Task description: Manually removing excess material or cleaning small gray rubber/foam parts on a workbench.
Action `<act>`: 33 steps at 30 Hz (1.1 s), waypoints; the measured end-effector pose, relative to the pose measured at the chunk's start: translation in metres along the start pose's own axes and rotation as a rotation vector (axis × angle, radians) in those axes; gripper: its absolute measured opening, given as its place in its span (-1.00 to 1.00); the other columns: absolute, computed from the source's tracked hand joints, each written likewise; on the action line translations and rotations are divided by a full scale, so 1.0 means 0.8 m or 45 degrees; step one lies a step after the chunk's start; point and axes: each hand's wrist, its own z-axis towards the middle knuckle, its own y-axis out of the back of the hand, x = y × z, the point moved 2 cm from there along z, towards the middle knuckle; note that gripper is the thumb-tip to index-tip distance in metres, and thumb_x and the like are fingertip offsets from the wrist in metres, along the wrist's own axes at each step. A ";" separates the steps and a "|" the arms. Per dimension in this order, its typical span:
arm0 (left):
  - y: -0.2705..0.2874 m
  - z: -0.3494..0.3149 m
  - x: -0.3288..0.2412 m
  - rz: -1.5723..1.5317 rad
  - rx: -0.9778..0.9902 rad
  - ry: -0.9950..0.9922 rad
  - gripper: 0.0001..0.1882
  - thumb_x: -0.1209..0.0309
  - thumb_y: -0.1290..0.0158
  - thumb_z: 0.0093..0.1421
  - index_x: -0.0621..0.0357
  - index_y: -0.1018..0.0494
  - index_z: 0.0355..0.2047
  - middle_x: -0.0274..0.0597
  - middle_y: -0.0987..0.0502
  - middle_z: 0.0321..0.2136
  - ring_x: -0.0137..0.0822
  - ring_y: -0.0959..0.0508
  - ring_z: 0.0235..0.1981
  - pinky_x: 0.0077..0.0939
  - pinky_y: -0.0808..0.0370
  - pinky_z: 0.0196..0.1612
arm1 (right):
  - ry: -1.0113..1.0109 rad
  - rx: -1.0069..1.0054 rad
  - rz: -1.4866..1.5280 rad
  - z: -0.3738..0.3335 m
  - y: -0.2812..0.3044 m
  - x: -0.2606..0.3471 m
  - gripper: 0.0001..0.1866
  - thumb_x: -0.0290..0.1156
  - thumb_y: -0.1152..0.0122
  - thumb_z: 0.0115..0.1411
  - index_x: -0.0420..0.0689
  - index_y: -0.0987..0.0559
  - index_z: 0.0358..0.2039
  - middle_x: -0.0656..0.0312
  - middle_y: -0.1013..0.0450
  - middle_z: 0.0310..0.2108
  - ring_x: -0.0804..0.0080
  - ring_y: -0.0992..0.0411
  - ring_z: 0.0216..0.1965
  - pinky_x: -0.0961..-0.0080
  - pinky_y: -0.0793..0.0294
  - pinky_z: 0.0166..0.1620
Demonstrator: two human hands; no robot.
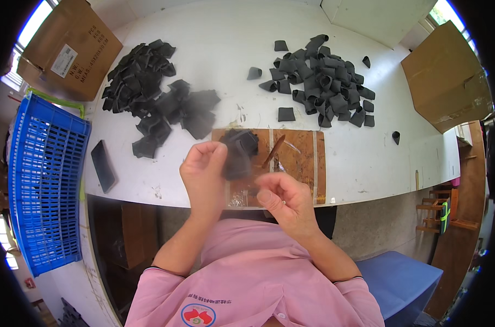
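Observation:
My left hand (204,171) pinches a thin dark grey piece of fabric (237,162) between thumb and fingers, above a brown wooden board (307,174). The piece is smeared by motion. More dark pieces lie behind it on the board and partly merge with it. My right hand (286,203) is just right of the held piece, its fingers curled toward the thumb; whether anything is between them I cannot make out. Beyond it, a narrow brown tool (274,151), pointed like a blade, rests slanted on the board.
A heap of flat dark pieces (141,73) lies at the far left, with looser ones (195,111) nearer. Rolled, loop-shaped dark pieces (324,82) form a pile at the far right. Cardboard boxes (75,49) (449,79), a phone-like black slab (103,166) and a blue crate (48,180) flank the white table (367,174).

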 end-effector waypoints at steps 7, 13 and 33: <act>-0.010 -0.057 0.015 -0.005 0.017 0.064 -0.91 0.47 0.06 0.16 0.24 -0.35 -0.34 -0.31 -0.43 -0.44 -0.66 -0.36 -0.49 -0.78 -0.32 -0.42 | 0.048 -0.184 0.264 0.005 -0.016 -0.032 -0.82 -0.50 -0.24 -0.07 -0.25 -0.46 -0.44 0.30 -0.35 -0.60 0.61 -0.31 -0.62 0.62 -0.29 -0.57; -0.008 -0.071 0.003 0.147 0.293 -0.046 -0.85 0.51 -0.02 0.05 0.27 -0.33 -0.36 -0.31 -0.38 -0.46 -0.58 -0.37 -0.46 -0.73 -0.33 -0.40 | 0.770 -0.465 -0.765 -0.006 0.001 -0.013 -0.79 -0.60 -0.20 -0.27 -0.19 -0.43 -0.53 0.19 -0.27 -0.63 0.28 -0.29 -0.66 0.47 -0.26 -0.65; -0.023 -0.075 0.005 0.873 0.130 -0.726 -0.93 0.65 -0.01 -0.01 0.29 -0.38 -0.48 -0.29 -0.43 -0.67 -0.57 -0.41 -0.69 -0.67 -0.28 -0.71 | 0.971 -0.245 -1.039 0.005 0.003 0.011 -0.86 -0.64 -0.13 -0.17 -0.26 -0.45 -0.50 0.15 -0.32 -0.54 0.23 -0.33 -0.53 0.40 -0.36 -0.53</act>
